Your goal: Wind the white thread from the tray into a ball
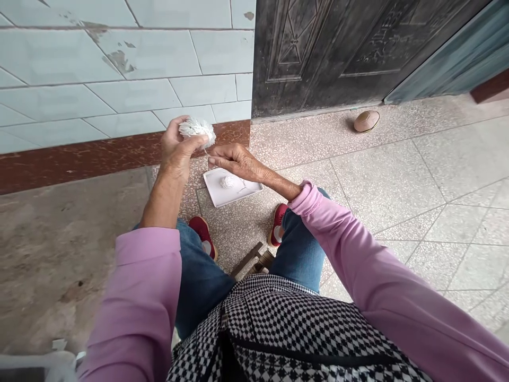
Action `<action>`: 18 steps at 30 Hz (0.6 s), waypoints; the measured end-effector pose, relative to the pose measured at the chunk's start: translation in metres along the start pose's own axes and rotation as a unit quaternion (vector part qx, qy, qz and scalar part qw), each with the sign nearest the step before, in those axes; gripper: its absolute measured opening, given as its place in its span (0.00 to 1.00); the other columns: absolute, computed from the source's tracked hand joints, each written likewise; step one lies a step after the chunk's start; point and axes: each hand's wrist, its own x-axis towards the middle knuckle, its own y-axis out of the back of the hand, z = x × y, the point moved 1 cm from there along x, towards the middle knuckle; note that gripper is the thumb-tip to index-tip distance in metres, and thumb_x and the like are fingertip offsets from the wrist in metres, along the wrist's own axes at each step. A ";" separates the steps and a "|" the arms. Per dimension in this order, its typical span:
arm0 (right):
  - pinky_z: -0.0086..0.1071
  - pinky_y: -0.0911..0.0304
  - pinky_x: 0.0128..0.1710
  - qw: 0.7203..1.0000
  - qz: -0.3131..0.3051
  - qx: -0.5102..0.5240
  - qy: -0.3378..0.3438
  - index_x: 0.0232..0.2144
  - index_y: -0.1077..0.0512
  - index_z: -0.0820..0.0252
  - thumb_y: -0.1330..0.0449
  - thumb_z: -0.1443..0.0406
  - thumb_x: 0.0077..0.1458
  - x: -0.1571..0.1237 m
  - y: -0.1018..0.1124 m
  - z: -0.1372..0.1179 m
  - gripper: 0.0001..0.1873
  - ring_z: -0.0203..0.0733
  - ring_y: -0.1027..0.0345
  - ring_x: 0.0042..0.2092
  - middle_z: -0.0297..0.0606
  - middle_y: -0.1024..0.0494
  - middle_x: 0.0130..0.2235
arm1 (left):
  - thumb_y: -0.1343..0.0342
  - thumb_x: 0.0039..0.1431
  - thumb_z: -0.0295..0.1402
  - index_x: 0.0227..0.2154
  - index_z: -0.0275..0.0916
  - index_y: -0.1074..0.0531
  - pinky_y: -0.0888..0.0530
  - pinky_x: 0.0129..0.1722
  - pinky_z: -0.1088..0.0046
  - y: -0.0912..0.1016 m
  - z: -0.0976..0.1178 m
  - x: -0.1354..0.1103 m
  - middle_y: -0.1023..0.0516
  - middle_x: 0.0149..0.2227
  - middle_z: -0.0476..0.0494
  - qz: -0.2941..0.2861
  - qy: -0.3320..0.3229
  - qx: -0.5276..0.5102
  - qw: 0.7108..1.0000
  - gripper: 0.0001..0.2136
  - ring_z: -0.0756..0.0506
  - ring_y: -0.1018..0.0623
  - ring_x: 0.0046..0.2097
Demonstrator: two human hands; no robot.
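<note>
My left hand (177, 151) is closed around a white, many-petalled ball (198, 129) that looks like an artificial flower head, its thumb along the near side. Just below and to the right, my right hand (237, 162) pinches a thin pale strand (207, 153) hanging from the underside of the ball. Whether that strand is wire or thread I cannot tell. Under my right hand, a white square tray (218, 198) lies on the floor. A smaller white petalled piece (227, 182) sits on it, with a thin dark line beside it, too small to name.
A tiled wall (155, 50) rises close in front, with a dark carved door (302, 69) to its right. Near the door's foot lies a pinkish rounded object (366, 121). Red shoes (202, 231) flank the tray; a wooden stool (248, 260) shows between the legs.
</note>
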 end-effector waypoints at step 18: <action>0.35 0.26 0.38 0.985 0.162 0.056 -0.006 0.38 0.27 0.51 0.25 0.42 0.89 0.003 0.049 0.004 0.30 0.44 0.33 0.37 0.33 0.29 0.33 | 0.14 0.57 0.47 0.64 0.41 0.15 0.08 0.51 0.53 -0.024 0.017 -0.027 0.09 0.57 0.32 -0.194 0.087 0.057 0.975 0.34 0.33 0.10 0.55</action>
